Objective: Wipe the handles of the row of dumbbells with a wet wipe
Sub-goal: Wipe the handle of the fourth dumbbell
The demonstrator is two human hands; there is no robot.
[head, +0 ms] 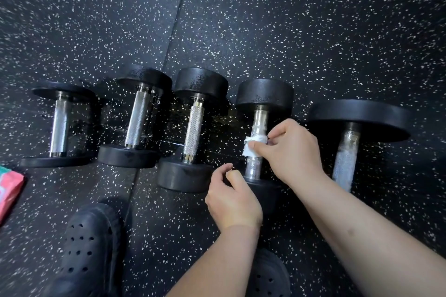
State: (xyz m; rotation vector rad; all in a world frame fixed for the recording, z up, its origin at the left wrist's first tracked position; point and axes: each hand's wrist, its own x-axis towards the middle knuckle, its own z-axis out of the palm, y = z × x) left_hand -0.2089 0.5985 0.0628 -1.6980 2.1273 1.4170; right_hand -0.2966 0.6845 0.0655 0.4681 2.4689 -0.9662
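Five dumbbells (194,128) lay in a row on the speckled black floor (289,19), from 9 o'clock to 3 o'clock. The right hand (292,149) pinched a white wet wipe (252,147) around the handle (258,120) of the fourth dumbbell (264,91) from the left, near 3 o'clock. The left hand (233,198), at 5 o'clock, was over this dumbbell's near head with fingers curled; whether they gripped it I could not tell. A pink packet (9,190) lay at 8 o'clock, a black clog (89,243) at 7 o'clock
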